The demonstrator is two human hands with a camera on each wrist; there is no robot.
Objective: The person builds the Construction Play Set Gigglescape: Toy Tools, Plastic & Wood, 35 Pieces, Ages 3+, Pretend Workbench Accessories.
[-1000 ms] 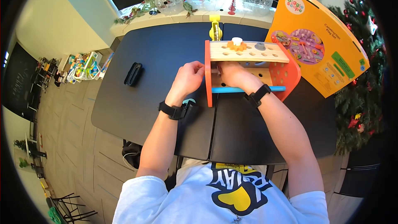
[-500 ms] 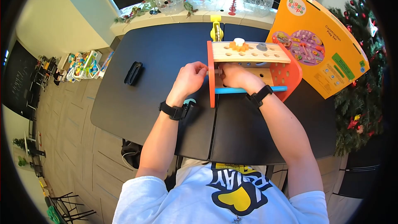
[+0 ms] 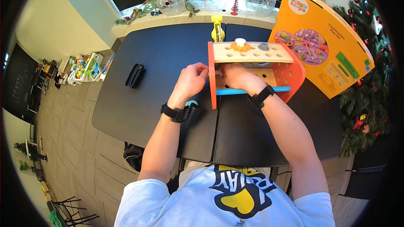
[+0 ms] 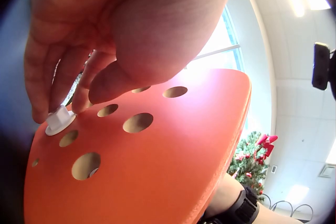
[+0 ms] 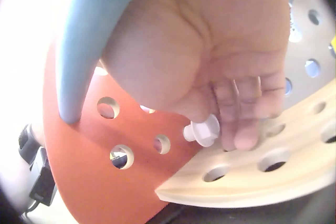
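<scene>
A toy workbench of pale wood has an orange-red side panel [image 3: 212,75] full of round holes. Outside that panel my left hand [image 3: 192,79] pinches a white toy bolt [image 4: 60,120], whose flange lies against the panel. My right hand [image 3: 237,77] reaches inside, under the wooden top [image 3: 256,54]. Its thumb and fingertips pinch a white flanged hex piece [image 5: 203,130] with a short stem pointing towards the panel, close over the lower wooden board [image 5: 241,174]. A blue rod [image 3: 252,90] runs across the front below my right wrist.
An orange gear with a white bolt head [image 3: 240,44] and a grey piece [image 3: 264,47] sit on the top. Behind stands a yellow toy [image 3: 217,31]. An orange carton [image 3: 324,38] leans at the right; a black case [image 3: 135,75] lies on the table's left.
The workbench slid slightly right half a second ago, then back left to about its earlier place. Both hands stay at the side panel.
</scene>
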